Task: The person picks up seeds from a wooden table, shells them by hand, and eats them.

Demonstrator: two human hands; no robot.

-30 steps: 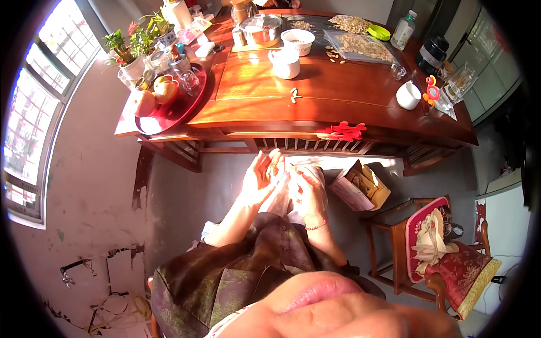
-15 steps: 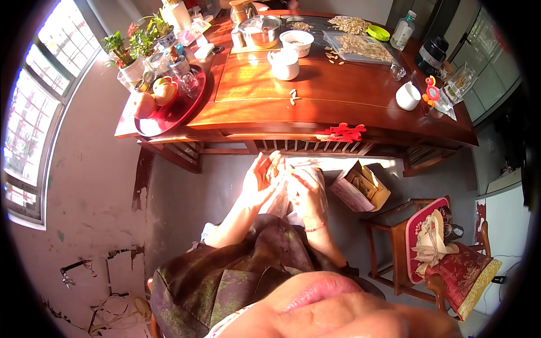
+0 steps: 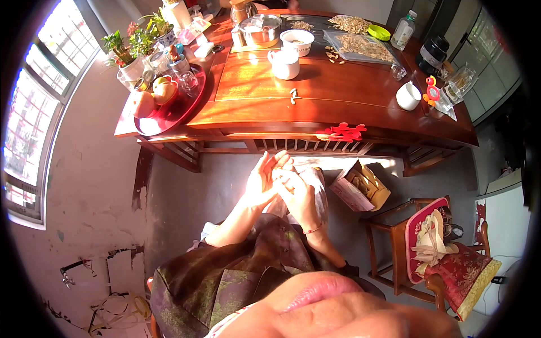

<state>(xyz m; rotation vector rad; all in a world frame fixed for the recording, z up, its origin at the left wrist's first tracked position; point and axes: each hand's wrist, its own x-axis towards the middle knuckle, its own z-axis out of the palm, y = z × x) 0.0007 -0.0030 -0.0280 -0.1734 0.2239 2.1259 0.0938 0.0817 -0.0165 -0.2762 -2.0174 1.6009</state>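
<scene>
My left hand is held palm up over my lap, its fingers stretched out and slightly cupped. Over its palm is my right hand, with fingertips drawn together against the left fingers. Whatever small thing may lie between them is too bright and small to make out. On the table edge beyond my hands are a few pale pods, perhaps seeds in their shells. Farther back stand a white mug and a white tub. Similar pale pieces fill a clear plastic bag, with a loose pile behind it.
The wooden table spans the view ahead, with a red tray of fruit and jars at left and a white cup at right. An open cardboard box sits on the floor, beside a chair bearing a cushion.
My right hand has shifted slightly left and turned, so its fingers now overlap my left fingers more. The things on the table have not moved.
</scene>
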